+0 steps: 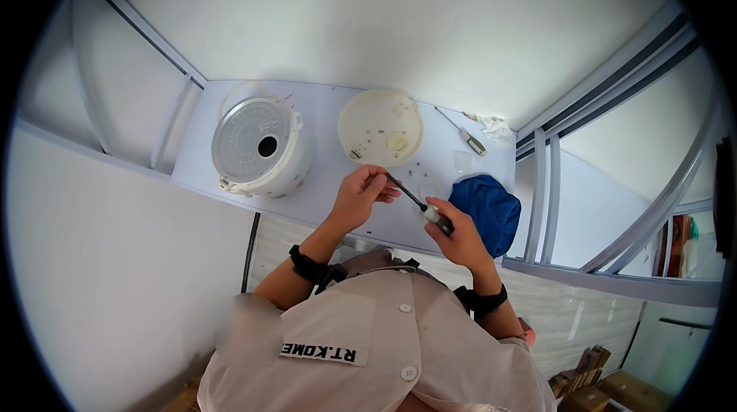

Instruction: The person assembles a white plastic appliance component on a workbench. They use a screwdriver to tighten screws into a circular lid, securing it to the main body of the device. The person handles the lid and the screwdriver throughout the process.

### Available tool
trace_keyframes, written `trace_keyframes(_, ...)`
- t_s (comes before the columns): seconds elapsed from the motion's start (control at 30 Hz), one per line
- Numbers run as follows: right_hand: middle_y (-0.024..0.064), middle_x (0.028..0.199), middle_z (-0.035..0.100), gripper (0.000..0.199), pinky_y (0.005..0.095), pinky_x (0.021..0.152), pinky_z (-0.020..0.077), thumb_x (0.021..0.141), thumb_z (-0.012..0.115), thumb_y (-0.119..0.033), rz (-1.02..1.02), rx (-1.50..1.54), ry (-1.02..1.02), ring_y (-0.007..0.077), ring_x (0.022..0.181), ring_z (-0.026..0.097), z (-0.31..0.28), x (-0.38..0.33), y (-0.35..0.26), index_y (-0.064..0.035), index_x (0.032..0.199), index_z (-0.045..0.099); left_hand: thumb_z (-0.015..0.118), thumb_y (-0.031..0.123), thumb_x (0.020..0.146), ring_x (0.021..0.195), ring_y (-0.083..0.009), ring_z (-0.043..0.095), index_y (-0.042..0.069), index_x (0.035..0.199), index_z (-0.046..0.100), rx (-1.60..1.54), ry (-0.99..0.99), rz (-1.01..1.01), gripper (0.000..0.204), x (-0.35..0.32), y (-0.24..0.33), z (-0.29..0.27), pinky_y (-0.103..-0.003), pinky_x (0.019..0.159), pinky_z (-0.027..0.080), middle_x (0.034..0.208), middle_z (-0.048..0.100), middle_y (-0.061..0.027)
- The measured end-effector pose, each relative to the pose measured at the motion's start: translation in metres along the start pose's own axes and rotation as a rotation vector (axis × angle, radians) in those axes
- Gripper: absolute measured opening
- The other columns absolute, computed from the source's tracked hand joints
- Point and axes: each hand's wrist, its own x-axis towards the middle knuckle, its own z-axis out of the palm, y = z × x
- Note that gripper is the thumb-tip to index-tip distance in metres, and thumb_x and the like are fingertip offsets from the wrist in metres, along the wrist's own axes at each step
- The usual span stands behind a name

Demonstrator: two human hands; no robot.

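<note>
- Bright, cool, diffuse light over the worktop [322, 182]; soft grey shading on the wall [430, 28];
- pale glare streaks on the floor [576, 320];
- left hand [361, 196] and right hand [458, 234] fairly sharp; smeared blur at the shirt's [338, 312] left shoulder;
- black corners; frame beam [614, 279] bowed near the rim

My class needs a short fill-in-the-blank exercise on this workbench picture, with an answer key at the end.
1. The right hand grips a screwdriver by its ______.
2. The crumpled bundle beside that hand is ______ in colour.
3. In the picture, a second screwdriver lies to the ______ of the round cream cover.
4. The white cylindrical appliance stands to the ______ of that cover.

Missing words: handle; blue; right; left.
</note>
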Motion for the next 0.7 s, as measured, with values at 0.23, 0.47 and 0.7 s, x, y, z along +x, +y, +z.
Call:
trace_keyframes(0.23,0.0141,0.103,0.073,0.051,0.0319,0.079,0.0543,0.09,0.08,-0.003,-0.105,0.006,0.054,0.0231,0.084,0.067,-0.004,-0.005,0.008,-0.0097,0.14,0.068,0.054,0.021,0.113,0.094,-0.0192,0.075,0.0,0.117,0.062,-0.038,-0.007,0.019,0.023,0.006,-0.006,-0.001,-0.032,0.083,0.062,0.111,0.076,-0.0146)
trace_keyframes(0.47,0.0119,0.092,0.068,0.05,0.0331,0.071,0.0512,0.089,0.08,-0.005,-0.049,-0.086,0.04,0.0234,0.075,0.063,-0.014,-0.006,-0.006,-0.0117,0.138,0.07,0.057,0.02,0.112,0.094,-0.0167,0.074,0.0,0.115,0.065,0.054,-0.064,0.04,0.021,0.008,0.0,-0.002,-0.031,0.083,0.061,0.109,0.076,-0.012)
trace_keyframes(0.7,0.0125,0.104,0.074,0.049,0.0297,0.076,0.0518,0.091,0.077,0.001,-0.02,-0.077,-0.012,0.0185,0.082,0.063,-0.015,-0.006,-0.012,-0.0039,0.138,0.067,0.061,0.008,0.108,0.091,-0.0159,0.073,0.0,0.112,0.067,0.184,-0.08,0.101,0.011,0.005,0.011,-0.006,-0.031,0.08,0.061,0.106,0.077,-0.0113)
